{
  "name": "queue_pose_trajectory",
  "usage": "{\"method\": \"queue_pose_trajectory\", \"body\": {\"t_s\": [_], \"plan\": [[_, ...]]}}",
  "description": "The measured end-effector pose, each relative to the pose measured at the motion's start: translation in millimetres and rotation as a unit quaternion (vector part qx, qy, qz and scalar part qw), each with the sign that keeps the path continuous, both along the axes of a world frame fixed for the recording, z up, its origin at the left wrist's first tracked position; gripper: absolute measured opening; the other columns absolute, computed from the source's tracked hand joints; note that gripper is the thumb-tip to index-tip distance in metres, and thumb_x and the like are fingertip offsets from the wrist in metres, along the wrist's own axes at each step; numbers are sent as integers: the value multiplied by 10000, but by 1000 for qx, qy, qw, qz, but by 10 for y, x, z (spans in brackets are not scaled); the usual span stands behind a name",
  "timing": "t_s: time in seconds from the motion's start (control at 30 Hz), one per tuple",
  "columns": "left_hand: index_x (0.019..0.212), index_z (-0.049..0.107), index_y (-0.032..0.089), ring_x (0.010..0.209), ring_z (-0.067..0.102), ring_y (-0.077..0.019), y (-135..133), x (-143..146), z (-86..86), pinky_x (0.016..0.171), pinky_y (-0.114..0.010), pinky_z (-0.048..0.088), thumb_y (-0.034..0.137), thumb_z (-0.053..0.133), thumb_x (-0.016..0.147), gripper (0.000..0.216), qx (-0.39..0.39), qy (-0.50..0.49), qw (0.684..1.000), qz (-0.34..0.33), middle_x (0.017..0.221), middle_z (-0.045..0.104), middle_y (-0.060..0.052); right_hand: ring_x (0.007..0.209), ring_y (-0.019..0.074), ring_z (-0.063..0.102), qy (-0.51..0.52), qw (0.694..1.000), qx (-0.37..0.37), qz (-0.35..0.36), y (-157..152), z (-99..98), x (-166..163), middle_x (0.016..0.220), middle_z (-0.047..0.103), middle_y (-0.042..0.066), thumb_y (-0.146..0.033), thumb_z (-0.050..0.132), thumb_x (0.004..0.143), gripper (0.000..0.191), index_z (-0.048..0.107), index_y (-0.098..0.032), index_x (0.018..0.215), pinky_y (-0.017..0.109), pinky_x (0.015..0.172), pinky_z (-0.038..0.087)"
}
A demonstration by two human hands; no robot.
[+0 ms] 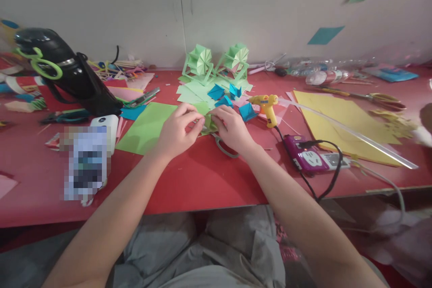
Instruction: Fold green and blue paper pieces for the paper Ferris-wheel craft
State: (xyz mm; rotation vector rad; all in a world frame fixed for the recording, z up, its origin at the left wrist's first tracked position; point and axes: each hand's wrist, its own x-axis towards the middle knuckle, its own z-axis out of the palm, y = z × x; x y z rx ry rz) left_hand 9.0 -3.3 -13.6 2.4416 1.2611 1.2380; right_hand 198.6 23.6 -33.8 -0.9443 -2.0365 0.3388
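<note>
My left hand (182, 128) and my right hand (231, 127) come together over the middle of the red table, fingers closed on a small piece of green paper (208, 124) between them. Its folds are mostly hidden by my fingers. Under my right hand show the grey handles of scissors (225, 147). Beside my left hand lies a sheet of bright green paper (145, 126). Just beyond my hands are folded blue paper pieces (224, 94) on pale green sheets (192, 92). Two pale green paper wheel models (200, 60) stand behind them.
A yellow glue gun (267, 107) with a long clear stick lies right of my hands, near a purple power strip (308, 157) and yellow paper sheets (340, 121). Leftward stand a black bottle (67, 67) and a blurred-out phone-like object (89, 157). A grey wall (135, 13) rises behind.
</note>
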Motion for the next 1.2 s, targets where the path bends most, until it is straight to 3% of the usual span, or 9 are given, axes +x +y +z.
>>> {"method": "queue_pose_trajectory", "body": {"t_s": [0.07, 0.17, 0.47, 0.87, 1.07, 1.2], "plan": [[878, 665, 194, 907, 632, -184, 29, -19, -4, 787, -315, 526, 262, 586, 917, 112, -14, -33, 999, -10, 971, 657, -68, 890, 218, 573, -12, 999, 9, 32, 5, 18, 9, 924, 657, 96, -193, 439, 969, 238, 676, -202, 953, 353, 817, 455], [935, 655, 199, 814, 647, -163, 52, -43, -5, 699, -280, 522, 258, 627, 895, 76, -94, -85, 992, -22, 898, 694, -35, 846, 210, 578, -16, 998, 16, 60, -1, 38, 22, 869, 681, 82, -200, 460, 970, 240, 697, -208, 937, 352, 797, 460], [832, 734, 197, 758, 693, -182, 69, -119, 50, 690, -284, 551, 389, 715, 834, 193, -250, -128, 957, -72, 799, 742, -23, 826, 177, 661, 73, 994, -56, 52, -39, 21, 18, 910, 745, 46, -270, 604, 923, 144, 732, -205, 938, 310, 764, 508], [784, 769, 187, 711, 689, -181, 19, -129, 101, 649, -261, 545, 423, 745, 786, 237, -244, -131, 961, -29, 740, 749, -25, 829, 170, 647, 84, 990, -75, 88, -66, 71, 5, 891, 737, 44, -311, 588, 946, 180, 717, -197, 893, 303, 768, 501], [759, 765, 207, 714, 692, -175, 11, -154, 113, 637, -244, 539, 394, 747, 792, 191, -276, -112, 953, -58, 742, 750, -10, 793, 162, 613, 94, 989, -42, 105, -40, 94, 30, 845, 672, 48, -300, 605, 942, 185, 722, -200, 838, 306, 735, 495], [753, 759, 200, 687, 676, -164, -11, -161, 133, 628, -238, 531, 336, 718, 812, 154, -243, -100, 963, -63, 723, 740, -8, 754, 150, 595, 97, 988, -49, 107, -64, 120, 29, 805, 670, 40, -356, 609, 941, 225, 727, -196, 836, 293, 698, 475]]}}
